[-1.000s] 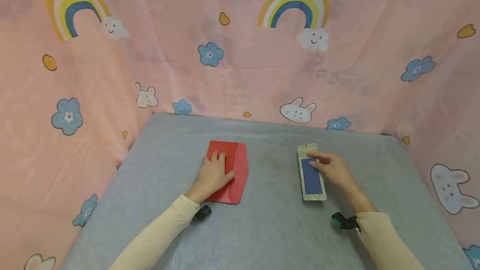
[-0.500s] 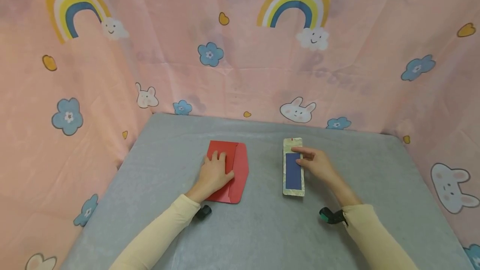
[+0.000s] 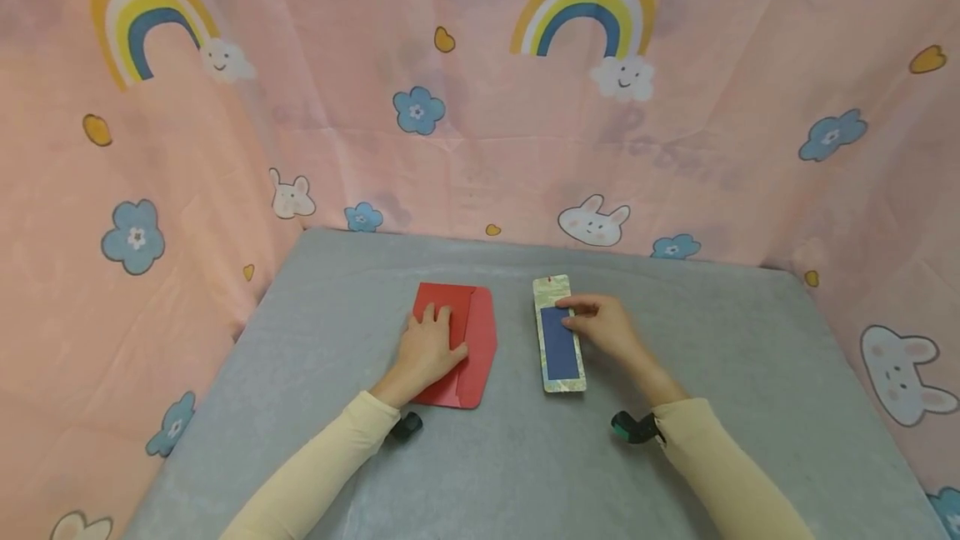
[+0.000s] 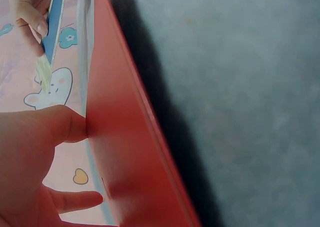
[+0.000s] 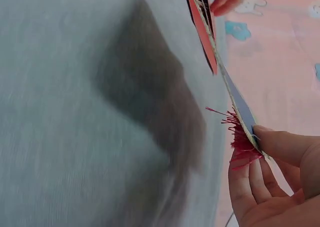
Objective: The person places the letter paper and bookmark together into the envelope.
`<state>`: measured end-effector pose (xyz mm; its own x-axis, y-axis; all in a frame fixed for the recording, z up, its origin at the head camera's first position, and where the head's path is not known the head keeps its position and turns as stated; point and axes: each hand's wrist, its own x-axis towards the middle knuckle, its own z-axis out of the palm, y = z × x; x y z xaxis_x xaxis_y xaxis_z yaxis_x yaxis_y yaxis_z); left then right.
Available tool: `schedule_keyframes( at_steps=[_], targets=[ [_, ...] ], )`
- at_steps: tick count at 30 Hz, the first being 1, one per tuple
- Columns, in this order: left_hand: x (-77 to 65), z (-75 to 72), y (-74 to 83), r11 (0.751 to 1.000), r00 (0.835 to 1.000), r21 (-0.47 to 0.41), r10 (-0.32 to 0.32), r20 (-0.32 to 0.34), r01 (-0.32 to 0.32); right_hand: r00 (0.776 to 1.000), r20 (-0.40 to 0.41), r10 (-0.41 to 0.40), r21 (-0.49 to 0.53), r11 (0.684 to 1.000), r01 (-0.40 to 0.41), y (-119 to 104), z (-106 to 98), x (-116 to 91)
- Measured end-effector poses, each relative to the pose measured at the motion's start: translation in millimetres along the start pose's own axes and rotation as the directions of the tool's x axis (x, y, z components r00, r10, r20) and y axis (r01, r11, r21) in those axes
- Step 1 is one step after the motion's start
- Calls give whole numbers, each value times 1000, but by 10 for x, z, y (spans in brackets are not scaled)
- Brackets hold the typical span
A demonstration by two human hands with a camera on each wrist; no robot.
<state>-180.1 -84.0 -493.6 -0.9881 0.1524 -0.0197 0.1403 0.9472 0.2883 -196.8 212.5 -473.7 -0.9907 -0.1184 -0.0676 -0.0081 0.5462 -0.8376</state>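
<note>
A red envelope point(image 3: 482, 332) lies on the table with its flap unfolded to the right. My left hand point(image 3: 424, 357) rests on it from above, fingers spread; in the left wrist view the thumb point(image 4: 70, 123) touches its upper face. To the right, my right hand point(image 3: 609, 330) pinches a long patterned bookmark point(image 3: 560, 348) with a blue panel between thumb and fingers, by its right edge. A red tassel point(image 5: 242, 143) bunches behind the bookmark against the fingers in the right wrist view. The bookmark is held over the table, apart from the envelope in the head view.
The grey-covered table point(image 3: 480, 473) runs back to a pink printed curtain point(image 3: 480, 157), which also stands along both sides. A dark wrist camera point(image 3: 633, 427) juts from the right cuff, another point(image 3: 407, 427) from the left cuff.
My right hand has carried the bookmark leftward, closer to the envelope, and its tilt has shifted slightly. The left hand and the envelope have stayed in place.
</note>
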Motion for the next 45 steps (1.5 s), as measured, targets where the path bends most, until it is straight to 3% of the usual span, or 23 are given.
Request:
schedule_keyframes(
  at_steps=[26, 45],
  targets=[
    [-4, 30, -2, 1000, 1000, 6, -17, -10, 17, 1000, 18, 0, 112, 994, -2, -275, 593, 110],
    [-2, 42, -19, 1000, 1000, -4, -7, -3, 7, 999, -23, -25, 26, 999, 26, -381, 944, 152]
  ],
)
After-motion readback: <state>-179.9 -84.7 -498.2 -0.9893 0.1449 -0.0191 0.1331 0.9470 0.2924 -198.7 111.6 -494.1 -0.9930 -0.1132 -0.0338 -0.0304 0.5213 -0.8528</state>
